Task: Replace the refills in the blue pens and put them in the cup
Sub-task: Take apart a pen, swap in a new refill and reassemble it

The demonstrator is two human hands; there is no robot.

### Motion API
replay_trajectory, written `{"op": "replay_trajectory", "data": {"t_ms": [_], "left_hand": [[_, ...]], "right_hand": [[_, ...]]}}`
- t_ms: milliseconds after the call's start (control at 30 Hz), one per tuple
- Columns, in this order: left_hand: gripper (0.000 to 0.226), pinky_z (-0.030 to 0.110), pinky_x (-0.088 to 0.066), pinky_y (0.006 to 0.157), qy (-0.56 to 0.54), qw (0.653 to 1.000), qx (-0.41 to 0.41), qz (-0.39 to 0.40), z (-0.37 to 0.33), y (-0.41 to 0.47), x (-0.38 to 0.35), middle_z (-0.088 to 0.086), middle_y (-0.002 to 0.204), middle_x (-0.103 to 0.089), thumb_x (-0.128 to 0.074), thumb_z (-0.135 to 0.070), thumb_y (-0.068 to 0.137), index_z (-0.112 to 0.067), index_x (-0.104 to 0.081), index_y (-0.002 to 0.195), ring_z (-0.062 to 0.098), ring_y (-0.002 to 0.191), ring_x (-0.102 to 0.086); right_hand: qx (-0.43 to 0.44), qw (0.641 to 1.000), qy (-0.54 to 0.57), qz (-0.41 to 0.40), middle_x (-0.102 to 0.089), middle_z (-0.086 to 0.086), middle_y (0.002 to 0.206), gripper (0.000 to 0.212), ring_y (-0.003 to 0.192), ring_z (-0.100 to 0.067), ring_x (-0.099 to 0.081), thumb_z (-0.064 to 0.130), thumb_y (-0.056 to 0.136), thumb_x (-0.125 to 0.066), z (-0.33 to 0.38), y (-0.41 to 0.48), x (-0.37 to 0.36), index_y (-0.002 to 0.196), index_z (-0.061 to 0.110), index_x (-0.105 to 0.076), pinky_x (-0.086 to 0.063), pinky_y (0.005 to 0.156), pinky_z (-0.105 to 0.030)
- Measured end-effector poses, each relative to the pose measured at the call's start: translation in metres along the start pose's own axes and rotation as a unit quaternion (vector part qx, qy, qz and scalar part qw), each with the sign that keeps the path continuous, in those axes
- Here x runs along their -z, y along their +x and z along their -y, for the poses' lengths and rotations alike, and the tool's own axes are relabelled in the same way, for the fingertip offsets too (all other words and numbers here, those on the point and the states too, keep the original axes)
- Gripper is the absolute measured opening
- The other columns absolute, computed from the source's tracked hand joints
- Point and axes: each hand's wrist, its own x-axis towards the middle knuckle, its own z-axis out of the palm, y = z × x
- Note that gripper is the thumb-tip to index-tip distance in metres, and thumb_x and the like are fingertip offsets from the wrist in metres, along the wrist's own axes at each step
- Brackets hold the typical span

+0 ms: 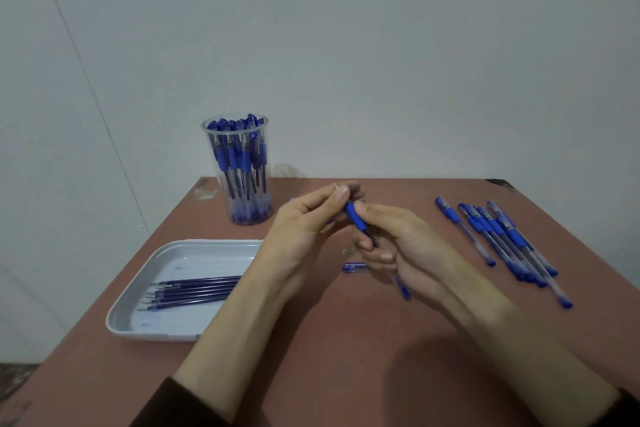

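Right of the tray [194,260] of refills [194,289], your right hand [405,246] grips a blue pen [356,217] by its barrel while your left hand [301,222] pinches, apparently, its tip; loose pens [502,236] lie farther right, the filled cup [239,170] beyond the tray.

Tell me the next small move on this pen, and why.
Probably twist the tip section with the left hand: it pinches the pen at its front end, the right hand grips the barrel, and the cap lies off on the table.
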Motion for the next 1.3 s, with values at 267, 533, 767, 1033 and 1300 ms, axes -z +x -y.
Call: {"op": "replay_trajectory", "data": {"t_ms": [267, 533, 767, 1033, 1300], "left_hand": [[0.020, 0.018, -0.054, 0.068, -0.045, 0.996, -0.010, -0.073, 0.001, 0.004, 0.001, 0.002, 0.066, -0.066, -0.067, -0.018, 0.067, -0.002, -0.063, 0.079, 0.011, 0.064, -0.063], [0.045, 0.033, -0.052, 0.090, -0.112, 0.992, 0.020, -0.049, -0.003, 0.005, -0.001, 0.007, 0.109, -0.070, -0.060, -0.022, 0.079, -0.013, -0.049, 0.122, 0.015, 0.101, -0.067], [0.034, 0.021, -0.054, 0.075, -0.040, 0.997, 0.005, -0.069, 0.000, 0.005, 0.005, 0.004, 0.101, -0.072, -0.059, -0.001, 0.085, -0.014, -0.057, 0.117, 0.011, 0.089, -0.069], [0.021, 0.020, -0.049, 0.076, 0.027, 0.984, -0.061, -0.167, 0.001, 0.008, 0.011, -0.008, 0.085, -0.070, -0.069, -0.010, 0.080, -0.020, -0.068, 0.098, 0.002, 0.082, -0.064], [0.007, 0.008, -0.040, 0.059, 0.407, 0.904, -0.056, -0.120, 0.010, 0.008, 0.016, -0.011, 0.067, -0.064, -0.074, -0.011, 0.078, -0.016, -0.073, 0.082, -0.008, 0.055, -0.054]], "right_hand": [[0.129, 0.983, -0.095, -0.087, -0.048, -0.002, 0.058, 0.013, 0.043, -0.008, -0.031, 0.017, 0.089, -0.063, -0.010, 0.005, -0.005, 0.092, 0.015, -0.075, -0.027, 0.041, -0.016], [0.127, 0.972, -0.086, -0.180, -0.051, -0.002, 0.059, 0.010, 0.044, -0.006, -0.037, 0.018, 0.091, -0.063, -0.014, 0.012, -0.001, 0.090, 0.019, -0.073, -0.030, 0.042, -0.016], [0.118, 0.973, -0.095, -0.176, -0.054, -0.003, 0.060, 0.011, 0.046, -0.010, -0.037, 0.022, 0.090, -0.065, -0.012, 0.012, 0.008, 0.085, 0.024, -0.075, -0.026, 0.046, -0.026], [0.114, 0.963, -0.187, -0.156, -0.055, -0.005, 0.061, 0.006, 0.046, -0.010, -0.039, 0.019, 0.088, -0.067, -0.013, 0.012, 0.009, 0.088, 0.021, -0.073, -0.034, 0.047, -0.019], [0.108, 0.946, -0.208, -0.224, -0.059, 0.005, 0.059, 0.007, 0.046, 0.000, -0.048, 0.027, 0.087, -0.069, -0.014, 0.015, 0.023, 0.081, 0.028, -0.073, -0.034, 0.051, -0.022]]}}
